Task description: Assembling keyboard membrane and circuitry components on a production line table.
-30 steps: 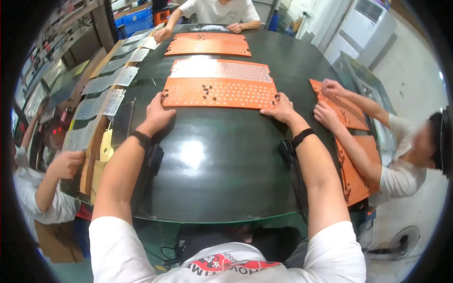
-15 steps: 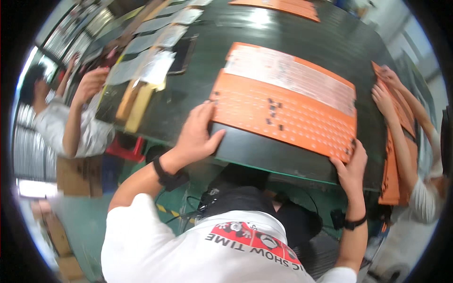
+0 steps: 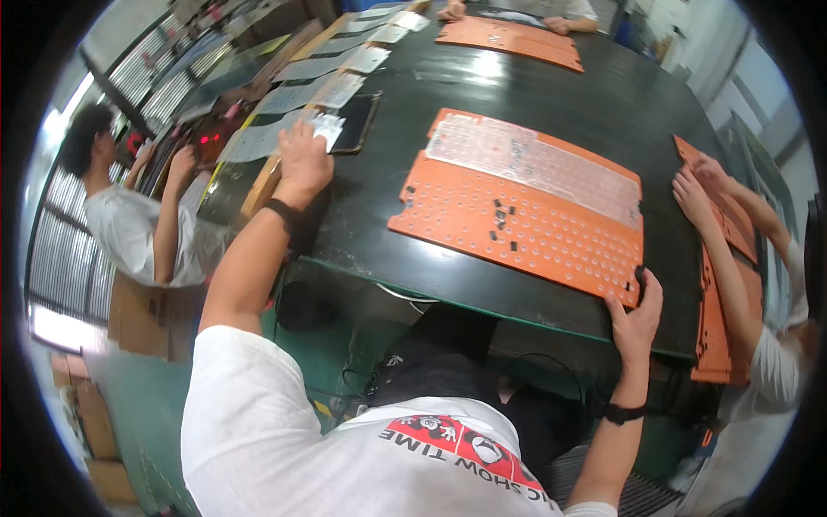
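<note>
An orange perforated board [image 3: 551, 228] lies in front of me on the dark table. Across its far part is a clear plastic sheet [image 3: 534, 164] with printed marks, and several small black pieces [image 3: 501, 220] sit near its middle. My right hand [image 3: 636, 314] grips the board's near right corner, thumb on the front edge and fingers along the side. My left hand [image 3: 305, 164] is stretched out to the left, its fingers slightly apart over the near end of a row of thin translucent sheets [image 3: 297, 97]. Its fingertips reach a silvery sheet end; any contact underneath is hidden.
The sheets lie along a wooden rail [image 3: 261, 191], beside a dark flat panel [image 3: 357, 121]. Co-workers' hands [image 3: 702, 185] work on orange boards at the right, and another orange board [image 3: 512, 40] is handled at the far side. A person [image 3: 142, 228] sits at the left.
My left hand has let go of the board's left side and moved up and left to the sheets. My right hand stays on the near right corner. Hands now show at the far board.
</note>
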`<action>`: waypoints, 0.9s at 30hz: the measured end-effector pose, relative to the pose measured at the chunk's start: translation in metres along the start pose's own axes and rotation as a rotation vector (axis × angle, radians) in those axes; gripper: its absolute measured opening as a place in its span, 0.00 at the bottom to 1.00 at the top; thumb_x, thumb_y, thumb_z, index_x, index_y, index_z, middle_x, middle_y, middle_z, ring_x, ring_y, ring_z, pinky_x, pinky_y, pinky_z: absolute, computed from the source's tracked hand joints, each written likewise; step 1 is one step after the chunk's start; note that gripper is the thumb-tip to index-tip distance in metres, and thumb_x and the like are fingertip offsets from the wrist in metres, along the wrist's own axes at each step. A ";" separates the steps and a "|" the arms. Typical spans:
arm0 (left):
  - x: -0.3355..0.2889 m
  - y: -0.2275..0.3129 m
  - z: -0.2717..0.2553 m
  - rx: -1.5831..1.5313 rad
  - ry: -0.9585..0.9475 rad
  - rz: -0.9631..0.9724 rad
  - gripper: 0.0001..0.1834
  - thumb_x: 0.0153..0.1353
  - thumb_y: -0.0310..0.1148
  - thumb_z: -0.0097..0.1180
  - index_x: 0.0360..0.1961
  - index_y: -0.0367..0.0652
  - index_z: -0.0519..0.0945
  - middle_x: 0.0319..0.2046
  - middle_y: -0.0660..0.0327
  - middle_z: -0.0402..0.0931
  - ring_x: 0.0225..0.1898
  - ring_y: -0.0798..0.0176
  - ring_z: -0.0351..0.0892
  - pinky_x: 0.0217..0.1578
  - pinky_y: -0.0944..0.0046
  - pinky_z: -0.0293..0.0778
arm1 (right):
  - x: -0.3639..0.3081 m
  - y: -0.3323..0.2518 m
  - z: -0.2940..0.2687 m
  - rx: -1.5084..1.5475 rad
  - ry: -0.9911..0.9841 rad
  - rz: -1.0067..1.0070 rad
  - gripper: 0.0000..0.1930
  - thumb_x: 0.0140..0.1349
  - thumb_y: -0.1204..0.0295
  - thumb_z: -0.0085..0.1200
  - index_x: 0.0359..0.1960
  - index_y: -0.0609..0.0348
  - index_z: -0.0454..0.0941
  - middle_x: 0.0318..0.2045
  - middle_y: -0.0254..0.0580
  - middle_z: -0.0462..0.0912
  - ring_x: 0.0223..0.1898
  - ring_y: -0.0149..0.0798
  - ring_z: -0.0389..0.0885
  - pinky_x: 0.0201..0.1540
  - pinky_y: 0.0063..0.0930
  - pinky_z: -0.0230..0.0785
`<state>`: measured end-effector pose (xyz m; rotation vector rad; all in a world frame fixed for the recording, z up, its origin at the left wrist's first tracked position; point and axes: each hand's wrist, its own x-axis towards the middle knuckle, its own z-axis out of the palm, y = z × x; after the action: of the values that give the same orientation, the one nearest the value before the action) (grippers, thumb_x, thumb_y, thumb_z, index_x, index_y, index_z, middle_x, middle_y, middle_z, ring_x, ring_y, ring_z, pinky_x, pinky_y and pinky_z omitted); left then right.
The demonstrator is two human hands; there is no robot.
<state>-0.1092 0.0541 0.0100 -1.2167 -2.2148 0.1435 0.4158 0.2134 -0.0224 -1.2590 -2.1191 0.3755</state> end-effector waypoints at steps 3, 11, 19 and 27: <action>0.008 -0.006 0.003 -0.005 0.046 0.092 0.09 0.48 0.31 0.55 0.29 0.39 0.81 0.42 0.51 0.73 0.54 0.47 0.66 0.55 0.38 0.59 | 0.004 -0.005 0.001 0.005 0.052 -0.038 0.33 0.47 0.65 0.65 0.54 0.66 0.66 0.51 0.53 0.70 0.55 0.53 0.66 0.57 0.40 0.59; 0.022 -0.022 0.012 0.090 -0.018 0.201 0.08 0.47 0.28 0.54 0.26 0.37 0.82 0.47 0.51 0.74 0.59 0.50 0.63 0.57 0.38 0.56 | 0.010 -0.009 0.006 -0.009 0.089 -0.086 0.32 0.46 0.64 0.65 0.51 0.66 0.67 0.49 0.54 0.71 0.53 0.54 0.67 0.56 0.40 0.60; 0.015 -0.006 -0.004 0.025 -0.062 0.128 0.10 0.45 0.31 0.55 0.29 0.39 0.82 0.52 0.46 0.70 0.61 0.47 0.61 0.59 0.37 0.54 | 0.003 0.001 0.001 0.033 0.113 -0.073 0.30 0.48 0.66 0.64 0.51 0.66 0.68 0.49 0.54 0.72 0.52 0.54 0.69 0.56 0.41 0.60; 0.015 -0.009 0.008 0.275 -0.060 0.145 0.15 0.47 0.31 0.56 0.38 0.42 0.83 0.52 0.51 0.72 0.60 0.52 0.62 0.59 0.41 0.54 | -0.001 0.003 0.003 0.027 0.076 -0.045 0.28 0.51 0.65 0.63 0.52 0.65 0.68 0.49 0.53 0.71 0.52 0.52 0.69 0.56 0.39 0.61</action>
<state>-0.1264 0.0627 0.0135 -1.2296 -2.0727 0.5312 0.4161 0.2143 -0.0264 -1.1896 -2.0684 0.3307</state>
